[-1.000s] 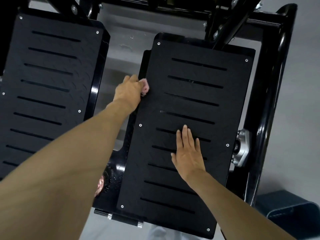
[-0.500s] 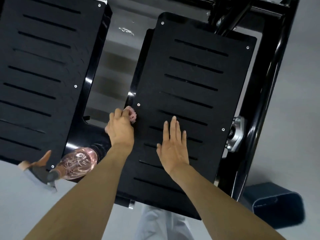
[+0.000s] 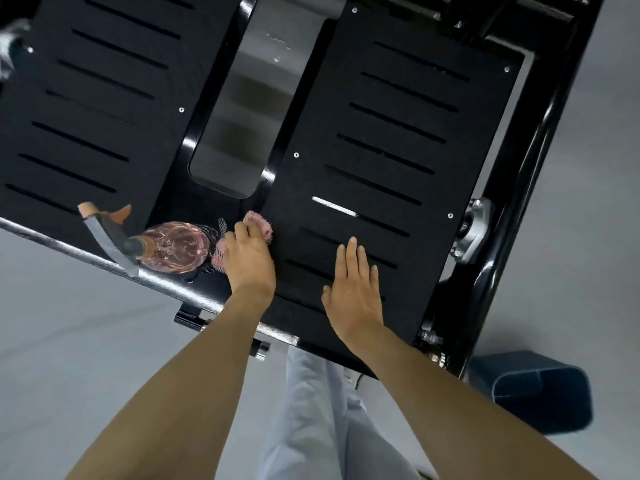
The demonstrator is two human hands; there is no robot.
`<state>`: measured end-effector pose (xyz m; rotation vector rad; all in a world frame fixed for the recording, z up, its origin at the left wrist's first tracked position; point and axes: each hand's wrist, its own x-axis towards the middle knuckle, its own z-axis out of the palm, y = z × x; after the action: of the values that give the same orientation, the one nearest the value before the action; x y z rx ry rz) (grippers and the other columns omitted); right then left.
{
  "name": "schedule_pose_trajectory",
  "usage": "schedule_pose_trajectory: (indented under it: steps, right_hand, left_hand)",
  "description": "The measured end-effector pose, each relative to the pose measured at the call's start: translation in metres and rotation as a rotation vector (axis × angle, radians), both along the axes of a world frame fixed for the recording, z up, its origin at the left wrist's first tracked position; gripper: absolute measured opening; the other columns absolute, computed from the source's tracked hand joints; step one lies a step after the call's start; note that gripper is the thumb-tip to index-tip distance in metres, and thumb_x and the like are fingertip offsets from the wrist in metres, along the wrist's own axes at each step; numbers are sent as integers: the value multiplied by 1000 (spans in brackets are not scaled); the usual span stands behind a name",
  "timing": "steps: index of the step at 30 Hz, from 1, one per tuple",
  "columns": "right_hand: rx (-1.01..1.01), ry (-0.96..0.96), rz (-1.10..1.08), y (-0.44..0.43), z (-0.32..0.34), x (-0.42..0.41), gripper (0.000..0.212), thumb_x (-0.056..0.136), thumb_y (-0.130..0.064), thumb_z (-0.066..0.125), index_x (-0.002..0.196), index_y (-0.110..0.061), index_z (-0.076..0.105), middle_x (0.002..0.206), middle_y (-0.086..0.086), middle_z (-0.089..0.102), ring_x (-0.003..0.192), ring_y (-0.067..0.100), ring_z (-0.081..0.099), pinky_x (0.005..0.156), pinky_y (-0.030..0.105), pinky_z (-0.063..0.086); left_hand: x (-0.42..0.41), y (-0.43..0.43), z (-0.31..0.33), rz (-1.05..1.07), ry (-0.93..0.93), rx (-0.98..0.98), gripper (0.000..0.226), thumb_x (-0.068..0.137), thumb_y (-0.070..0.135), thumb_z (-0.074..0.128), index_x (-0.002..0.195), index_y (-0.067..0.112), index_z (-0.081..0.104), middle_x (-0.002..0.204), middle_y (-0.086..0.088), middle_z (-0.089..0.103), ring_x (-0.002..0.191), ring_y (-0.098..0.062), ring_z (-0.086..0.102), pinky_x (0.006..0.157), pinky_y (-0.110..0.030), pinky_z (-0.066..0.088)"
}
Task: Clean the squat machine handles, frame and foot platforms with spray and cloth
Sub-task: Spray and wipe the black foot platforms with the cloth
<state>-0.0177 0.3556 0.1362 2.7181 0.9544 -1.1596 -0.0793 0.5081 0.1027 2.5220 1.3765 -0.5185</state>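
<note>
In the head view, two black foot platforms are seen from above, each cut with rows of narrow slots. The left foot platform (image 3: 104, 98) fills the upper left, and the right foot platform (image 3: 398, 133) runs down the middle, with a gap of grey floor (image 3: 225, 133) shown between them.

A pink cloth (image 3: 259, 226) is gripped by the left hand (image 3: 251, 263), whose fingers are curled round it. The cloth is pressed against the left edge of the right foot platform, near its closer corner, and part of it is bunched out at the left side of the hand.

The right hand (image 3: 353, 289) is laid flat on the near part of the right foot platform. Its fingers are held straight and close together, and nothing is held in it.

A clear pinkish spray bottle (image 3: 173, 249) is laid on its side on the black base plate between the platforms, just beside the cloth, with its grey trigger head pointed left.

The glossy black frame (image 3: 540, 168) is seen along the right side, with a silver bearing mount (image 3: 472, 230) bolted next to the platform's edge. A dark blue bin (image 3: 540, 393) is stood on the floor at the lower right, and pale trouser legs (image 3: 311, 410) are seen between the forearms
</note>
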Motion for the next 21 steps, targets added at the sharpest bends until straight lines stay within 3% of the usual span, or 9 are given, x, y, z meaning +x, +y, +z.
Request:
schedule_pose_trajectory:
  steps: [5, 9, 15, 21]
  right_hand:
    - [-44, 6, 72, -21, 5, -18, 70, 102, -30, 32, 150, -7, -15, 157, 10, -24, 147, 25, -14, 121, 44, 5]
    - [-94, 37, 83, -32, 8, -36, 74, 101, -30, 35, 149, -6, -17, 155, 12, -26, 146, 26, -16, 121, 44, 5]
    - [-126, 81, 22, -50, 1, -75, 74, 100, -21, 37, 150, -6, -15, 155, 13, -28, 146, 26, -17, 121, 43, 4]
    - [-103, 76, -27, -69, -4, -111, 67, 98, -11, 28, 150, -5, -15, 155, 12, -27, 146, 25, -16, 120, 42, 2]
  left_hand:
    - [-51, -9, 1, -33, 72, -14, 58, 85, -6, 50, 141, 3, 35, 128, -14, 45, 112, -32, 43, 92, -38, 42]
    - [-85, -20, 9, -12, 101, -43, 58, 85, -6, 49, 141, 5, 35, 128, -13, 43, 114, -31, 41, 85, -37, 41]
    - [-122, -31, 9, 49, 59, -96, 63, 82, -9, 52, 141, 5, 36, 126, -15, 44, 113, -33, 40, 86, -40, 41]
    - [-135, -53, 5, 94, -41, -85, 60, 80, -14, 48, 138, 0, 39, 123, -16, 48, 106, -31, 41, 85, -36, 42]
